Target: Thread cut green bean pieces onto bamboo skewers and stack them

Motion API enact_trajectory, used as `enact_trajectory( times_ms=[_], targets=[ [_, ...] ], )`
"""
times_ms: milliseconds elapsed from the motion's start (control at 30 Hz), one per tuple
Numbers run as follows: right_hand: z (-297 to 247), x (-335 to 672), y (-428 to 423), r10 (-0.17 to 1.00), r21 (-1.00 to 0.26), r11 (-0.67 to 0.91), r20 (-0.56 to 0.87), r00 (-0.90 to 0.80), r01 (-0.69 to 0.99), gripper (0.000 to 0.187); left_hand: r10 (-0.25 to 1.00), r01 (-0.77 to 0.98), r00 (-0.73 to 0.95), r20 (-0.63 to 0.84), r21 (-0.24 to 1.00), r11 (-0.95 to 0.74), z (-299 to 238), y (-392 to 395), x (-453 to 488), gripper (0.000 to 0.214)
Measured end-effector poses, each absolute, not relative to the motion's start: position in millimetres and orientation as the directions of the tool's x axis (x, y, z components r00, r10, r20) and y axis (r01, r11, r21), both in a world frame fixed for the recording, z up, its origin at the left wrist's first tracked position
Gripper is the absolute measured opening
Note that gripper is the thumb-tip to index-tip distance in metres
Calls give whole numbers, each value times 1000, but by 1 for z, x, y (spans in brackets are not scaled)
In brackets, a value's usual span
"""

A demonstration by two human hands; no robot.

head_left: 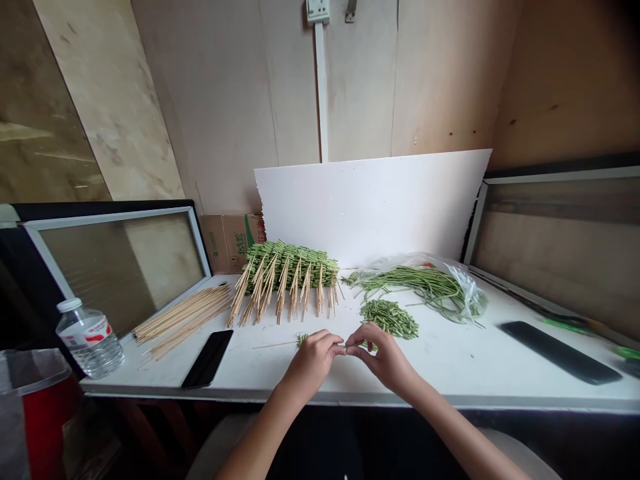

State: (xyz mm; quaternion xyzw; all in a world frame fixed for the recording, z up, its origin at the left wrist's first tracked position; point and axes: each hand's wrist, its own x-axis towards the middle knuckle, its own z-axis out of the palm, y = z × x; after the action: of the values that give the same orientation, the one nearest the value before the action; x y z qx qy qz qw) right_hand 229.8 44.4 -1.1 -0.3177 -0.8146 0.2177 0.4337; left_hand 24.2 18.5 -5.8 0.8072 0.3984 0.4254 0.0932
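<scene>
My left hand [314, 359] is closed on a thin bamboo skewer [275, 345], whose bare end sticks out to the left over the white table. A few cut green bean pieces [301, 340] show on the skewer beside the knuckles. My right hand [383, 357] meets it fingertip to fingertip, thumb and forefinger pinched at the skewer's tip. Some green shows between its curled fingers, probably bean pieces, partly hidden. Just behind the right hand lies a heap of short-cut green beans [390, 318].
Finished bean skewers [293, 267] are stacked at the back, sticks forward. Loose skewers [185, 317], a phone [208, 359] and a water bottle [90, 339] are left. Long beans [425, 283] in a plastic bag lie back right, a dark oblong object [560, 352] far right.
</scene>
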Motion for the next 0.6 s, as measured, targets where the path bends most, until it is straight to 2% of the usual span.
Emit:
enact_trajectory(
  times_ms=[333, 600],
  targets=[
    [-10, 224, 43, 742, -739, 649, 565, -360, 178, 19, 696, 419, 306, 650, 564, -711, -15, 22, 26, 33],
    [-12, 231, 48, 736, -875, 484, 421, -530, -23, 24, 759, 260, 336, 557, 720, -643, -7, 18, 28, 33]
  ],
)
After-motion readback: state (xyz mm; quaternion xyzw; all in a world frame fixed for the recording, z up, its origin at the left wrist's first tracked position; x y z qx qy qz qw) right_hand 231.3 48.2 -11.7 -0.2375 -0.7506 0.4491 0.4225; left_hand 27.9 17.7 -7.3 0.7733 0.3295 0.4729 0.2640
